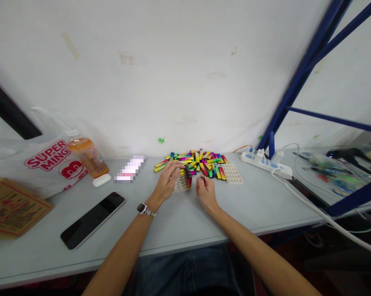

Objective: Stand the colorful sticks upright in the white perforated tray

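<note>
My left hand [166, 183], with a metal watch on its wrist, reaches over a pale tray [179, 183] with rows of round pockets. Its fingers are stretched out beside several slim rainbow-metallic lighter-like sticks [189, 181] that stand upright with dark tops at the tray's right side. Just right of them, my right hand [206, 192] is closed in a fist. A small dark tip shows at its thumb; the rest of what it holds is hidden. Behind both hands lies a loose heap of the same shiny sticks [204, 166].
A second pocketed tray [233, 174] lies right of the heap. Further right are a power strip [265, 163], a white cable and a blue metal frame [296, 86]. At left are a black phone [93, 220], a white case [101, 180], an orange drink bottle [91, 158], a plastic bag and a carton [15, 207].
</note>
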The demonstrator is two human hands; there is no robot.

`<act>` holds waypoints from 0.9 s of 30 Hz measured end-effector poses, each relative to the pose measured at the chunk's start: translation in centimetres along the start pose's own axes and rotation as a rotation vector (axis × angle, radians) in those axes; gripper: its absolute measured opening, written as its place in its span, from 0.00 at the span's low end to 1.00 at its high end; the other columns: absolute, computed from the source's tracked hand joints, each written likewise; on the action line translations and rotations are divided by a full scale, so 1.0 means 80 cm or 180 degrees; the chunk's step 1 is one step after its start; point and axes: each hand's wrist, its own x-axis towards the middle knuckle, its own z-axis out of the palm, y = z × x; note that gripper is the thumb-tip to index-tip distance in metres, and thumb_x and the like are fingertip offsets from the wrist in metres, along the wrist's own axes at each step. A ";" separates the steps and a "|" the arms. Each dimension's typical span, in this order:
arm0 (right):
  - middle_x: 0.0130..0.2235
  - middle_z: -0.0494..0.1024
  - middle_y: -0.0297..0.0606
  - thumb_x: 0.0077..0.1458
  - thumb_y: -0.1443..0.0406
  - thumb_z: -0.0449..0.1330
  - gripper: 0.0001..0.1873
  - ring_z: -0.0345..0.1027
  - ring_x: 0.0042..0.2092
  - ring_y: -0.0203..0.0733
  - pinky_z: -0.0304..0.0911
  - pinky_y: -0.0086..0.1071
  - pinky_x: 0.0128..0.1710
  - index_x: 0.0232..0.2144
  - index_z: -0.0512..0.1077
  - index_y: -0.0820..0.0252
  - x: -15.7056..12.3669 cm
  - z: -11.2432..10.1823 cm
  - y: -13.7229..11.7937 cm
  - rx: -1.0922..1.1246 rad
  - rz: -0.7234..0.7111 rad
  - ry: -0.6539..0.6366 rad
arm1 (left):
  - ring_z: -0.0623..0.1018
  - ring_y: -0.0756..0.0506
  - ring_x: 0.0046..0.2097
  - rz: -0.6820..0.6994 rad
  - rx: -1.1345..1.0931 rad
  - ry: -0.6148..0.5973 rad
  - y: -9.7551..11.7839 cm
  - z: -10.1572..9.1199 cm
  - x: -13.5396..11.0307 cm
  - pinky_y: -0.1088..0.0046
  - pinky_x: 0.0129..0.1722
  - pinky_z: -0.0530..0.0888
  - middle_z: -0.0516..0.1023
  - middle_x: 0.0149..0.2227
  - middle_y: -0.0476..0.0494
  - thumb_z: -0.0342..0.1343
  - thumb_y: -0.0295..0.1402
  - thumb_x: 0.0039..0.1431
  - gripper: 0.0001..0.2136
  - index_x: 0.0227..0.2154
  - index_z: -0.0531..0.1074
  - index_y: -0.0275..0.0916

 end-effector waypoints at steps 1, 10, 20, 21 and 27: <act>0.19 0.59 0.26 0.61 0.54 0.53 0.18 0.51 0.22 0.33 0.49 0.28 0.22 0.22 0.59 0.55 0.000 0.000 0.000 0.0010 0.0003 -0.0020 | 0.72 0.41 0.56 -0.0005 0.0002 -0.0002 0.000 0.000 0.000 0.58 0.62 0.66 0.76 0.50 0.40 0.42 0.40 0.73 0.17 0.44 0.75 0.39; 0.20 0.59 0.26 0.62 0.53 0.53 0.20 0.50 0.23 0.33 0.48 0.28 0.22 0.22 0.59 0.55 -0.002 0.001 -0.004 -0.0002 0.0018 -0.0103 | 0.72 0.41 0.56 0.0046 0.0000 0.0016 -0.001 0.000 0.000 0.58 0.61 0.66 0.76 0.49 0.40 0.42 0.40 0.73 0.17 0.44 0.75 0.39; 0.22 0.61 0.20 0.54 0.63 0.61 0.17 0.54 0.20 0.33 0.48 0.26 0.21 0.41 0.55 0.53 -0.022 -0.004 -0.028 -0.0434 -0.0572 -0.0590 | 0.74 0.46 0.37 0.0420 -0.0132 -0.0016 0.029 0.004 -0.006 0.69 0.38 0.72 0.76 0.35 0.44 0.62 0.39 0.61 0.09 0.37 0.75 0.38; 0.22 0.63 0.20 0.54 0.65 0.60 0.19 0.55 0.20 0.33 0.48 0.26 0.21 0.42 0.54 0.52 -0.024 -0.004 -0.027 -0.0411 -0.0647 -0.0706 | 0.74 0.46 0.37 0.0430 -0.0190 -0.0169 0.035 0.006 -0.008 0.69 0.38 0.73 0.76 0.35 0.44 0.65 0.39 0.58 0.11 0.38 0.75 0.38; 0.31 0.74 0.29 0.53 0.68 0.59 0.21 0.65 0.24 0.35 0.53 0.26 0.22 0.43 0.52 0.52 -0.029 -0.002 -0.026 -0.0317 -0.0755 -0.0993 | 0.77 0.46 0.38 -0.0133 -0.0511 -0.0561 0.050 0.013 -0.021 0.69 0.40 0.74 0.79 0.35 0.42 0.65 0.37 0.58 0.08 0.35 0.78 0.37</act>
